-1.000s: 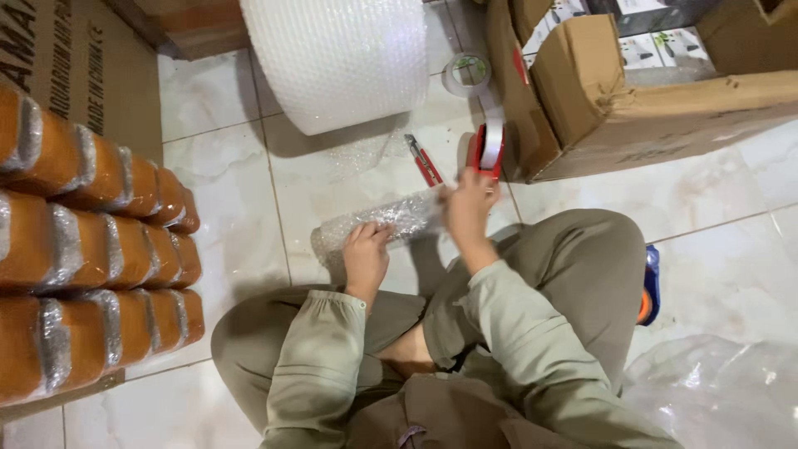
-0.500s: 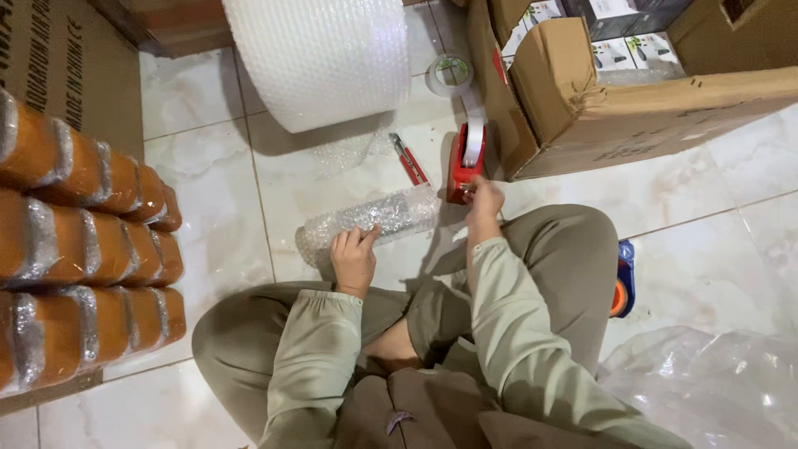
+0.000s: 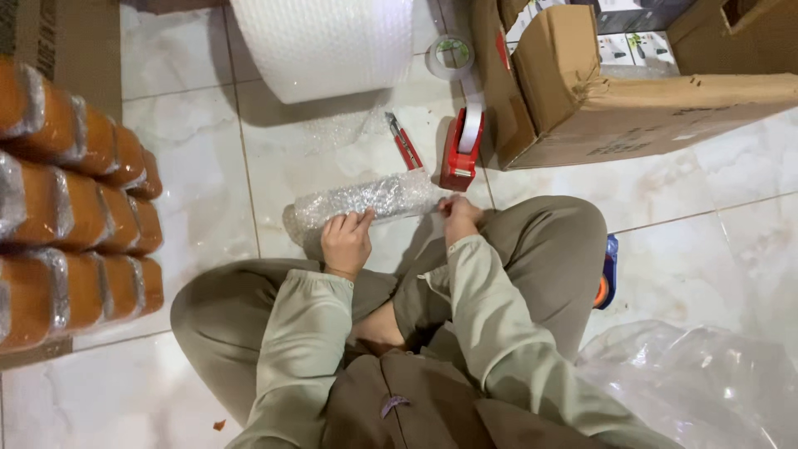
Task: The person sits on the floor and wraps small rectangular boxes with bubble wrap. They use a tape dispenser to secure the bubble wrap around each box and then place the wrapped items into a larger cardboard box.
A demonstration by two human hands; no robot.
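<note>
I sit cross-legged on a tiled floor. A long parcel rolled in bubble wrap (image 3: 366, 199) lies across the floor in front of my knees. My left hand (image 3: 347, 240) presses on its left part, fingers bent over the wrap. My right hand (image 3: 460, 217) holds the parcel's right end, fingers curled at the edge of the wrap. A red tape dispenser (image 3: 462, 150) with a white tape roll stands just beyond my right hand, apart from it. A red box cutter (image 3: 405, 142) lies left of the dispenser.
A big roll of bubble wrap (image 3: 320, 41) lies at the top. A clear tape roll (image 3: 450, 55) sits beside it. An open cardboard box (image 3: 632, 108) with small boxes stands top right. Several orange wrapped parcels (image 3: 71, 199) are stacked left. Clear plastic sheeting (image 3: 698, 382) lies bottom right.
My right hand left the tape dispenser, which now stands on the floor, and came down to the parcel's right end. My left hand stayed on the parcel.
</note>
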